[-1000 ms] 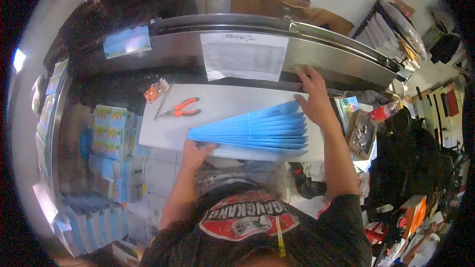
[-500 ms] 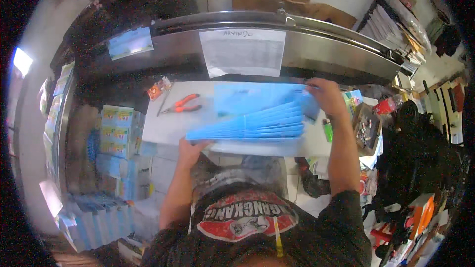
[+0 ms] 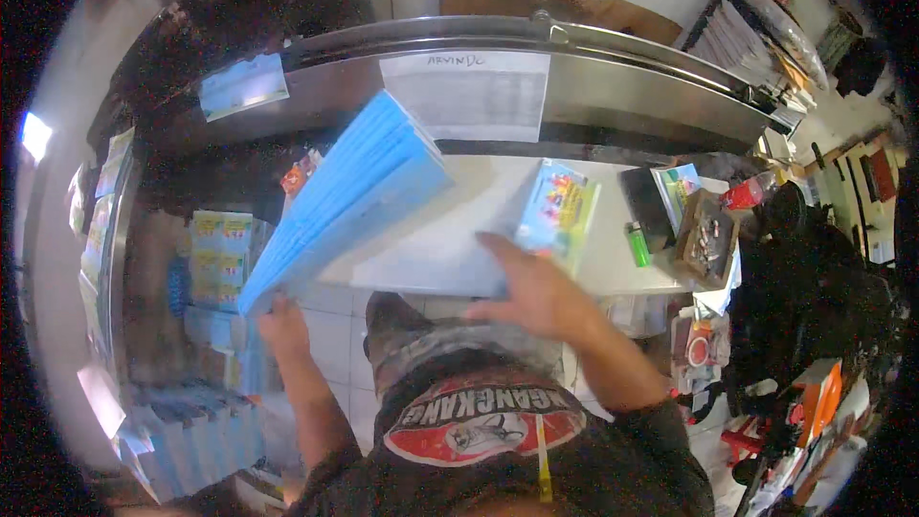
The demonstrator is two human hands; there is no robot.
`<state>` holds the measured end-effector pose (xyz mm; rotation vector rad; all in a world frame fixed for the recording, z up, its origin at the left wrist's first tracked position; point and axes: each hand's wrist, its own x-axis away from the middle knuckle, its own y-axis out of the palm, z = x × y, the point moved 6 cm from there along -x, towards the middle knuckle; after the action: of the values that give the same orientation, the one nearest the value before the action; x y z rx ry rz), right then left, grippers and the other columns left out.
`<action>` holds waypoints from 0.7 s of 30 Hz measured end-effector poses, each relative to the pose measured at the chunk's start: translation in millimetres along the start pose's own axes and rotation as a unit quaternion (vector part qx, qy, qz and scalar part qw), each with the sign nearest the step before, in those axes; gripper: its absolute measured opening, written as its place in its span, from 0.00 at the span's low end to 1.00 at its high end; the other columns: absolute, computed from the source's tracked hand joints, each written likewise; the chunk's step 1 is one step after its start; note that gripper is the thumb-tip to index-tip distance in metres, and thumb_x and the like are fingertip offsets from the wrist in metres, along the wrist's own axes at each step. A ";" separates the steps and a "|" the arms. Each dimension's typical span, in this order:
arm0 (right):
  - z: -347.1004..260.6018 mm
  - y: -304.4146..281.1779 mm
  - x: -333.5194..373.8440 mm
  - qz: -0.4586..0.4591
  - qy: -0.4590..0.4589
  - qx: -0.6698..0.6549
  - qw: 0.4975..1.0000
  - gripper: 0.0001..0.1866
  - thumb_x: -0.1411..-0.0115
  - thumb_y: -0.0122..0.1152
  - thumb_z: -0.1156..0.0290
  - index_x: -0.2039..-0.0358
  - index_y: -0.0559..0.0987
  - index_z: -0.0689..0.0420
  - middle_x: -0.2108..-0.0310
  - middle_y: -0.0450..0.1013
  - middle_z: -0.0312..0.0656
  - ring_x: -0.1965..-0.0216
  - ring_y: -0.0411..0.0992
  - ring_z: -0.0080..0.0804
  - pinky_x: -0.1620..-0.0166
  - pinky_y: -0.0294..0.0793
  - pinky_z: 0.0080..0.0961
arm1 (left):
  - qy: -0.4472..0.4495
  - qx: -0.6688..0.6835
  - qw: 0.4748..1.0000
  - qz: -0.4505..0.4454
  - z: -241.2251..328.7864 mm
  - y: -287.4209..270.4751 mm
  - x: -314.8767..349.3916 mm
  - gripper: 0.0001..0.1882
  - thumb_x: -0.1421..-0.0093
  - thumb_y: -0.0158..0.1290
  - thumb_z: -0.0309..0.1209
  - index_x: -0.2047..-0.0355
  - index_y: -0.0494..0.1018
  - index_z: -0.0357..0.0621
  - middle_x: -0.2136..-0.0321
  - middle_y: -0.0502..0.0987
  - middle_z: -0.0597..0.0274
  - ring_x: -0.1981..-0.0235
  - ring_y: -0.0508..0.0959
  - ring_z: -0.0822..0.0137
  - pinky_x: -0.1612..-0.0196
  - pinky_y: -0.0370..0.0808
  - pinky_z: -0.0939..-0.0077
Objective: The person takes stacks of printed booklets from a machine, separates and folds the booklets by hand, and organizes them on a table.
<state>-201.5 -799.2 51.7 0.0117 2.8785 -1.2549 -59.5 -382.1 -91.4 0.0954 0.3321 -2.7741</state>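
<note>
My left hand (image 3: 283, 327) grips the lower left corner of a fanned sheaf of blue paper sheets (image 3: 349, 191). The sheaf is tilted up over the left part of the white tabletop (image 3: 421, 244). With fingers apart and nothing between them, my right hand (image 3: 541, 292) hovers at the table's near edge, slightly blurred. Just beyond it lies a colourful printed booklet (image 3: 555, 206) in blue, yellow and green. The pliers that lay on the left of the table are hidden behind the sheets.
A green lighter (image 3: 638, 245) and a wooden box (image 3: 709, 239) of small items are on the right of the table. Stacked printed packs (image 3: 222, 254) stand at left, with blue bundles (image 3: 196, 440) below. A metal rail (image 3: 651, 86) runs behind.
My left hand has swung the blue sheets left and tilted them upward. My right hand has left their far right corner and moved nearer and left. The printed booklet now shows.
</note>
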 end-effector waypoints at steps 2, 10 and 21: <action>24.4 40.7 -22.8 -0.047 -0.005 -0.044 0.998 0.35 0.43 0.61 0.56 0.42 0.64 0.64 0.42 0.62 0.61 0.44 0.65 0.57 0.40 0.63 0.43 | 0.037 0.011 0.998 0.051 12.8 -6.9 -5.5 0.18 0.40 0.52 0.31 0.55 0.71 0.29 0.55 0.76 0.46 0.55 0.75 0.54 0.52 0.69 0.60; 147.9 78.8 -64.8 0.198 0.171 0.246 0.933 0.37 0.39 0.51 0.49 0.37 0.60 0.61 0.33 0.49 0.56 0.32 0.47 0.53 0.35 0.40 0.60 | 0.033 -0.069 0.996 -0.048 34.1 50.3 35.8 0.12 0.43 0.57 0.30 0.61 0.73 0.37 0.62 0.75 0.54 0.60 0.75 0.58 0.55 0.71 0.60; 111.2 -112.9 -1.0 0.352 0.133 -0.121 0.919 0.13 0.38 0.58 0.66 0.56 0.77 0.59 0.60 0.76 0.40 0.59 0.74 0.30 0.55 0.72 0.25 | 0.064 -0.015 0.975 -0.215 91.0 120.5 70.0 0.09 0.51 0.58 0.24 0.68 0.75 0.38 0.70 0.76 0.63 0.66 0.73 0.71 0.61 0.70 0.74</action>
<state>-201.5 -957.6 58.7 1.1766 2.7586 -0.7932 -86.1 -537.1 -36.8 0.2188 0.4778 -3.1965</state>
